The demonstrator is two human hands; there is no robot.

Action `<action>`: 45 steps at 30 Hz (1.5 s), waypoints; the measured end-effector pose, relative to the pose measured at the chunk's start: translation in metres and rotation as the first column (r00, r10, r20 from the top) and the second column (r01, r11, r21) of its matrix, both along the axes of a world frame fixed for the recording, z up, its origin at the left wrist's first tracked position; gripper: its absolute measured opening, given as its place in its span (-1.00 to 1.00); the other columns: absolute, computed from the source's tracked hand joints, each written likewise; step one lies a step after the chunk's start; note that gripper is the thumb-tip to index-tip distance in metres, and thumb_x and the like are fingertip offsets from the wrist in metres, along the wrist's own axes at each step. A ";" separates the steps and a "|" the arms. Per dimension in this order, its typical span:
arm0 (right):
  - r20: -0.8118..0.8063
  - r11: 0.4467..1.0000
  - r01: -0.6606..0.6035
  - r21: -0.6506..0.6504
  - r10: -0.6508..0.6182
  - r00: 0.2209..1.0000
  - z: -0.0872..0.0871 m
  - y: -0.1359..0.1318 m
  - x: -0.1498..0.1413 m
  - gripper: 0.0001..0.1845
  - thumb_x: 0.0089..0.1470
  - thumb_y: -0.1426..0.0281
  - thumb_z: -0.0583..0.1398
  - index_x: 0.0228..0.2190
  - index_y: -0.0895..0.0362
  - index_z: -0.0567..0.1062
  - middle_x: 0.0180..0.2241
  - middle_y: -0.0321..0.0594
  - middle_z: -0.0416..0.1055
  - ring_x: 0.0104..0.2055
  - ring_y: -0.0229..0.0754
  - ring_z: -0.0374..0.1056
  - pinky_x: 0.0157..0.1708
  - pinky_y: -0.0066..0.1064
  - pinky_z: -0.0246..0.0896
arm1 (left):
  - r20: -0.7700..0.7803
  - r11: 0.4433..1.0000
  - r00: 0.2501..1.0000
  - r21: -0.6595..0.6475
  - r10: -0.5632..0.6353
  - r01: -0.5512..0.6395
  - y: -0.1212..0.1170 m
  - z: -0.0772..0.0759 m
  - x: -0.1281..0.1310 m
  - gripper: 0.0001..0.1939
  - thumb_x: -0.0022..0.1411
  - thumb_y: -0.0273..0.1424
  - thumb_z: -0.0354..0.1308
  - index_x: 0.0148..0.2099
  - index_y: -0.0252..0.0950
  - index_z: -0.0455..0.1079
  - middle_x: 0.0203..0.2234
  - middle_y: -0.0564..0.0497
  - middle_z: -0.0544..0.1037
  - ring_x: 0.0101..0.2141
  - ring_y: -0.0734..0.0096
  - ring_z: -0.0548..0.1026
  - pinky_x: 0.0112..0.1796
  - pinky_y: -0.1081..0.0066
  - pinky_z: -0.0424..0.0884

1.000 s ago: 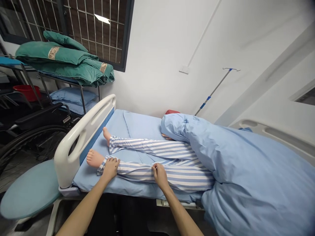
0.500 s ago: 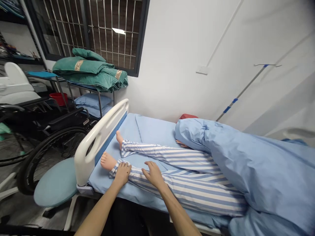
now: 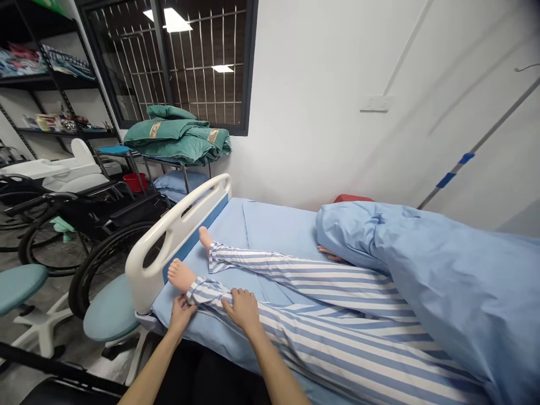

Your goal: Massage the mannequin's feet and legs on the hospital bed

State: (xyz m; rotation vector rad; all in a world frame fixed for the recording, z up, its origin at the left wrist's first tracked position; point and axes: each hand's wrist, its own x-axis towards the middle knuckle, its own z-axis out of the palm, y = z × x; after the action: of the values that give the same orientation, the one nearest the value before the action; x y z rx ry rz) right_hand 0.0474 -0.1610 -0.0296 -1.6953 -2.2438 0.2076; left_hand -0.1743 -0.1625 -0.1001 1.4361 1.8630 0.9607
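Our left hand (image 3: 181,315) curls at the cuff of the manikin's striped trouser leg (image 3: 320,343), our right hand (image 3: 242,309) rests bent on top, beside the bare foot (image 3: 180,275); whether either grips, we cannot tell.

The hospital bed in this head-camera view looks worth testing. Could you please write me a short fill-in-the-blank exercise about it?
The left hand touches the trouser cuff, from which a bare ____ sticks out.
The right hand rests on the same trouser leg, whose stripes are blue and ____.
The folded blankets by the window are ____.

Missing words: foot; white; green.
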 end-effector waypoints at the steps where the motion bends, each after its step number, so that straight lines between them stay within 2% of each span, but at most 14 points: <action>1: -0.004 1.000 0.001 -0.003 -0.001 1.000 0.000 0.000 0.000 -0.56 0.11 0.07 -0.03 -0.32 0.16 0.42 -0.34 -0.03 0.43 -0.24 -0.03 0.32 -0.26 -0.29 0.03 | 0.054 0.999 0.998 -0.031 -0.007 0.009 0.000 0.002 -0.001 -0.67 -0.01 -0.24 0.04 -0.19 -0.31 0.27 -0.38 -0.09 0.48 -0.38 0.26 0.46 -0.36 0.28 0.38; 3: -0.015 1.000 0.004 -0.007 -0.004 1.000 0.000 0.000 0.001 -0.56 0.10 0.08 -0.02 -0.32 0.17 0.43 -0.33 -0.02 0.43 -0.24 -0.02 0.32 -0.26 -0.28 0.03 | 0.140 0.997 0.990 -0.069 -0.023 0.033 -0.002 0.010 -0.006 -0.68 -0.05 -0.17 0.04 -0.34 -0.33 0.33 -0.52 0.01 0.45 -0.43 0.29 0.43 -0.40 0.34 0.35; 6: -0.032 1.000 0.004 -0.022 -0.005 0.999 0.001 0.001 0.001 -0.56 0.09 0.09 -0.02 -0.30 0.18 0.43 -0.32 0.00 0.43 -0.22 -0.01 0.32 -0.24 -0.27 0.03 | 0.101 0.997 0.995 -0.070 -0.018 0.026 -0.005 0.035 -0.023 -0.63 -0.11 -0.08 0.08 -0.48 -0.33 0.34 -0.67 0.10 0.33 -0.51 0.35 0.36 -0.47 0.39 0.28; 10: -0.040 0.999 0.009 -0.041 -0.011 0.999 0.002 0.003 0.002 -0.55 0.08 0.09 0.00 -0.28 0.20 0.43 -0.31 0.02 0.44 -0.21 -0.02 0.32 -0.23 -0.27 0.05 | 0.026 0.975 0.975 -0.034 0.221 -0.220 -0.007 0.068 -0.049 -0.63 -0.11 -0.13 0.08 -0.40 -0.36 0.37 -0.63 0.07 0.38 -0.51 0.36 0.36 -0.46 0.40 0.28; 12: -0.037 0.999 0.012 -0.046 -0.014 0.999 0.002 0.003 0.003 -0.55 0.07 0.09 0.00 -0.28 0.19 0.43 -0.31 0.01 0.44 -0.21 -0.02 0.33 -0.23 -0.28 0.06 | -0.048 0.959 0.958 0.034 0.283 -0.281 -0.009 0.078 -0.053 -0.66 -0.13 -0.19 0.09 -0.36 -0.36 0.36 -0.59 0.03 0.43 -0.48 0.34 0.39 -0.43 0.39 0.31; 15: -0.029 0.998 0.015 -0.057 -0.017 0.999 0.002 0.003 0.003 -0.55 0.07 0.09 -0.01 -0.27 0.19 0.43 -0.30 0.00 0.43 -0.20 -0.01 0.32 -0.22 -0.26 0.07 | -0.156 0.979 0.972 0.124 0.178 -0.159 -0.014 0.085 -0.037 -0.72 -0.09 -0.23 0.05 -0.36 -0.32 0.34 -0.57 0.04 0.44 -0.48 0.35 0.41 -0.39 0.38 0.33; 18: -0.028 0.998 0.019 -0.055 -0.021 0.999 0.002 0.003 0.002 -0.56 0.07 0.10 -0.01 -0.28 0.19 0.43 -0.30 -0.01 0.43 -0.19 0.00 0.32 -0.22 -0.24 0.08 | -0.194 0.988 0.981 0.151 0.002 0.028 -0.015 0.089 -0.001 -0.76 -0.01 -0.24 0.01 -0.37 -0.29 0.35 -0.59 0.07 0.42 -0.50 0.40 0.38 -0.40 0.40 0.32; 23: -0.014 0.998 0.036 -0.056 -0.037 0.999 0.003 0.004 0.001 -0.55 0.04 0.07 0.01 -0.29 0.17 0.43 -0.29 -0.04 0.44 -0.20 -0.01 0.32 -0.21 -0.26 0.08 | -0.147 0.944 0.966 0.225 -0.211 0.241 0.005 0.098 0.061 -0.78 0.06 -0.29 -0.04 -0.33 -0.30 0.33 -0.56 0.09 0.41 -0.49 0.43 0.37 -0.39 0.44 0.31; 27: 0.009 0.997 0.046 -0.060 -0.045 0.999 0.001 0.005 -0.001 -0.59 0.04 0.09 0.02 -0.29 0.16 0.42 -0.29 -0.05 0.44 -0.20 -0.03 0.32 -0.21 -0.27 0.08 | -0.139 0.935 0.959 0.229 -0.246 0.272 0.035 0.096 0.081 -0.81 0.08 -0.32 -0.06 -0.32 -0.28 0.32 -0.55 0.11 0.40 -0.49 0.47 0.37 -0.38 0.47 0.29; 30: 0.014 0.997 0.055 -0.052 -0.054 0.998 -0.001 0.007 -0.002 -0.59 0.03 0.09 0.03 -0.30 0.15 0.42 -0.30 -0.07 0.44 -0.21 -0.02 0.32 -0.22 -0.27 0.08 | -0.259 0.950 0.933 0.119 -0.252 0.289 0.051 0.082 0.082 -0.81 0.11 -0.36 -0.09 -0.33 -0.28 0.32 -0.53 0.08 0.43 -0.45 0.47 0.39 -0.36 0.49 0.26; 34: 0.005 0.998 0.049 -0.050 -0.049 0.999 -0.004 0.008 -0.003 -0.60 0.03 0.10 0.03 -0.30 0.14 0.43 -0.31 -0.08 0.44 -0.21 -0.02 0.31 -0.22 -0.27 0.08 | -0.622 0.951 0.752 0.040 -0.215 0.306 0.054 0.059 0.080 -0.75 0.17 -0.35 -0.14 -0.36 -0.27 0.36 -0.44 -0.01 0.49 -0.34 0.37 0.42 -0.33 0.46 0.20; 36: 0.006 0.998 0.047 -0.052 -0.047 0.999 -0.005 0.008 -0.003 -0.60 0.03 0.10 0.03 -0.30 0.14 0.43 -0.31 -0.08 0.44 -0.21 -0.03 0.31 -0.22 -0.28 0.08 | -0.703 0.947 0.683 0.044 -0.197 0.318 0.052 0.053 0.080 -0.71 0.20 -0.33 -0.17 -0.35 -0.26 0.37 -0.42 -0.03 0.51 -0.33 0.34 0.43 -0.35 0.44 0.19; 41: 0.013 0.997 0.062 -0.049 -0.061 0.998 -0.004 0.009 -0.004 -0.59 0.03 0.10 0.03 -0.31 0.16 0.43 -0.31 -0.07 0.44 -0.21 -0.02 0.31 -0.22 -0.27 0.07 | -0.741 0.947 0.635 -0.002 -0.218 0.322 0.053 0.054 0.081 -0.68 0.21 -0.31 -0.19 -0.34 -0.25 0.39 -0.43 -0.05 0.51 -0.35 0.31 0.44 -0.36 0.42 0.19; 45: 0.024 0.998 0.051 -0.032 -0.050 0.998 -0.003 0.008 -0.005 -0.60 0.03 0.10 0.03 -0.31 0.15 0.43 -0.32 -0.09 0.44 -0.22 -0.03 0.32 -0.22 -0.27 0.08 | -0.752 0.929 0.590 -0.082 -0.295 0.361 0.053 0.057 0.079 -0.69 0.20 -0.34 -0.17 -0.28 -0.27 0.40 -0.39 -0.09 0.51 -0.31 0.27 0.43 -0.31 0.40 0.21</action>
State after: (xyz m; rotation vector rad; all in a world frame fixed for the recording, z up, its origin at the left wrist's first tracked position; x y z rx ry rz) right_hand 0.0425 -0.1534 -0.0322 -1.7774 -2.2227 0.2145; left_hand -0.0949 -0.1098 -0.0428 2.3934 1.9639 0.2226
